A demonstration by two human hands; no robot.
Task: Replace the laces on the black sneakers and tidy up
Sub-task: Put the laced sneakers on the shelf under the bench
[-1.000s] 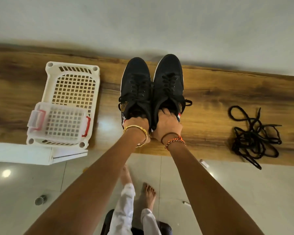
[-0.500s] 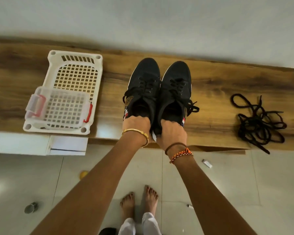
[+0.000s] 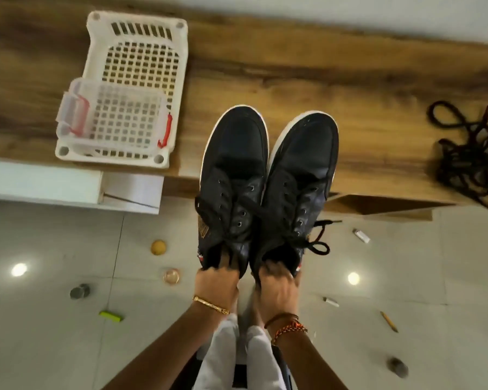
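Note:
Two black sneakers with white sole edges are held side by side, toes pointing away from me, off the wooden table point(image 3: 293, 68) and partly over the floor. My left hand point(image 3: 217, 280) grips the heel opening of the left sneaker point(image 3: 234, 170). My right hand point(image 3: 278, 285) grips the heel opening of the right sneaker point(image 3: 302, 175), whose black lace hangs loose at its right side. A tangled heap of black laces point(image 3: 468, 159) lies on the table at the far right.
A white perforated basket point(image 3: 137, 54) holding a smaller clear basket point(image 3: 116, 119) with red handles stands at the table's left. Small objects are scattered on the tiled floor: a yellow ball point(image 3: 158, 246), a green piece point(image 3: 111, 316), a pencil point(image 3: 388, 321). My legs are below.
Both hands have pulled the sneakers off the table toward me, and they now hang over the table's front edge and the floor. The view has tilted down.

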